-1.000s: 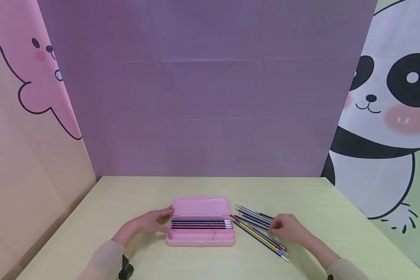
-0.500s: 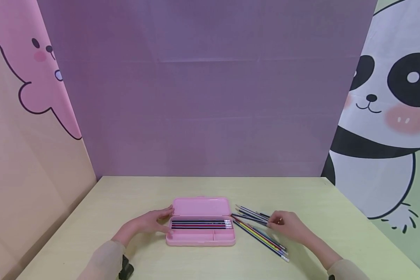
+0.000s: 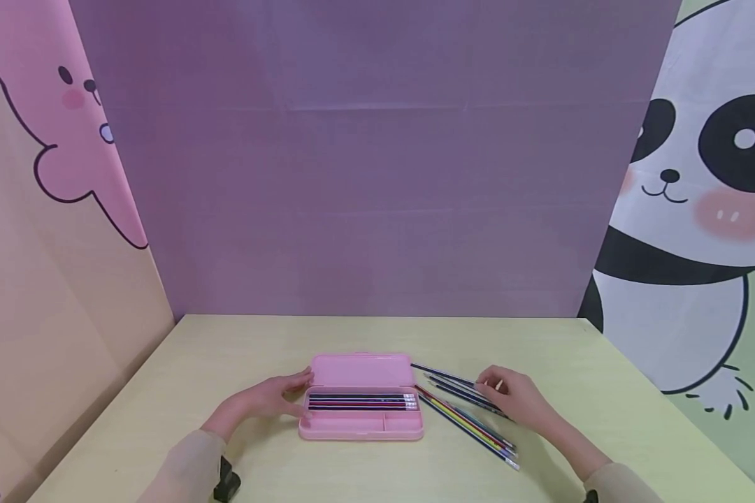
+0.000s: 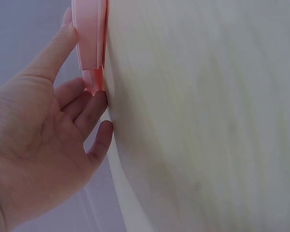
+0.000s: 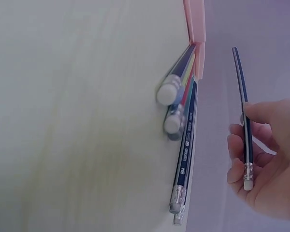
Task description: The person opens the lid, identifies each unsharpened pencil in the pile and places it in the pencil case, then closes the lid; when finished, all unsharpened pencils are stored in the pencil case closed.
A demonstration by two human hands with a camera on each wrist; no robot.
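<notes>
An open pink pencil case [image 3: 360,421] lies on the table, its lid [image 3: 360,370] folded back and several pencils in its long tray [image 3: 360,402]. My left hand [image 3: 289,398] rests against the case's left end. In the left wrist view the thumb [image 4: 53,58] lies along the lid edge and the fingertips [image 4: 97,102] touch the base corner of the pencil case [image 4: 91,43]. My right hand [image 3: 500,392] pinches a dark blue pencil [image 3: 443,376] with an eraser end [image 5: 247,182], lifted off the table and pointing toward the case. Loose pencils [image 3: 472,421] lie right of the case.
The pale yellow-green table [image 3: 541,349] ends at a purple backdrop. A pink bear panel stands at the left, a panda panel at the right. In the right wrist view the loose pencils [image 5: 183,130] lie with eraser ends toward the camera, next to the case corner [image 5: 195,29].
My right hand picked one dark blue pencil out of the loose pile, lifted it and moved it back and left toward the case. The left hand and the case stayed still.
</notes>
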